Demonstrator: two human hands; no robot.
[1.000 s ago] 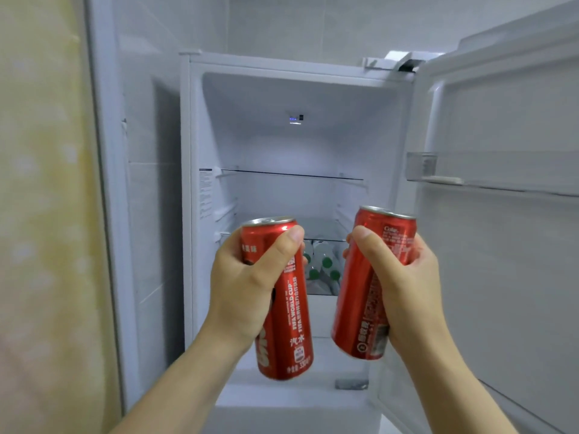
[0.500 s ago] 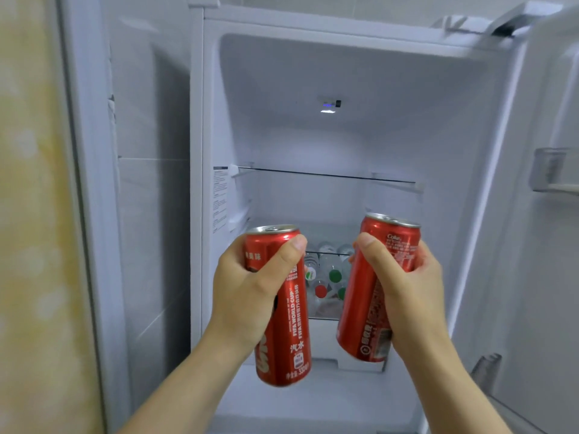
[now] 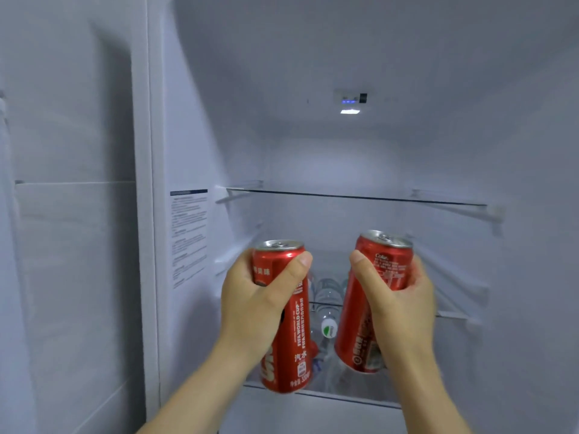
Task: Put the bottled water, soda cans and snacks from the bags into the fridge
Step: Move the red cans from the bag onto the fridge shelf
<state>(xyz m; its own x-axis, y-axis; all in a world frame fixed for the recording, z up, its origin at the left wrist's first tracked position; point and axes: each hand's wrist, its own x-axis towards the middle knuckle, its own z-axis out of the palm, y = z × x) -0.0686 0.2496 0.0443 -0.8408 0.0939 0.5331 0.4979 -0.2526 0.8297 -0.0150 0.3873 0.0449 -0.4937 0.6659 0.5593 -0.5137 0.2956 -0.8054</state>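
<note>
The left hand (image 3: 257,305) is wrapped tight around a tall red metal soda can (image 3: 286,321) with a silver top. The thumb lies across the front of the can and the other fingers go round the back. The right hand (image 3: 398,302) grips a second tall red metal soda can (image 3: 372,296) the same way, thumb in front. Both cans are held up in the air, side by side but not touching, in front of the open white fridge (image 3: 200,145). The left can stands almost straight. The right can leans a little, with its top tipped to the right. Between the two cans, farther back in the fridge, lie clear plastic water bottles (image 3: 327,296), and one shows a white and green cap (image 3: 328,329). They are blurry, so how many there are is hard to tell. Above the cans runs a thin glass shelf (image 3: 360,196) from wall to wall. A small white light (image 3: 350,111) glows on the fridge ceiling. A white paper label with tiny print (image 3: 189,236) is stuck on the left inside wall.
</note>
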